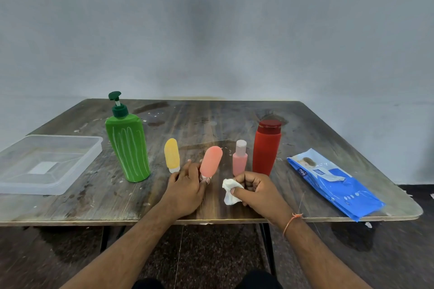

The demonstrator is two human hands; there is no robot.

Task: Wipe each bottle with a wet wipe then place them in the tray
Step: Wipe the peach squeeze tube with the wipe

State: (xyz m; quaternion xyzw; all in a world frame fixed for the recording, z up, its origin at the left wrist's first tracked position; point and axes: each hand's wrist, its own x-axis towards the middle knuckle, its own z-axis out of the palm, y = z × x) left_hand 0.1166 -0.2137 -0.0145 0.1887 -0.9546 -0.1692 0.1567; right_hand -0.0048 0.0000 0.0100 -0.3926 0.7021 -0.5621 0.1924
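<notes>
One soft, light coral-pink squeeze tube [211, 162] stands cap-down, left hand [185, 191] pinching its base; right hand [256, 191] grips a crumpled white wet wipe [229, 191].

Lighting, as my head camera records it: soft, even, moderately bright, with a dull sheen on the middle of the worktop [211, 124] and only faint, short shadows at the foot of the green pump bottle [128, 148] and red bottle [266, 148]. Wall [211, 19]: one dim, smoky dark patch at centre, the rest flat grey. Optics: wide-angle bowing of the worktop's edges and my forearms toward the frame borders, slight softness throughout, print on the blue wipes pack [335, 183] mostly too blurred to read.
</notes>
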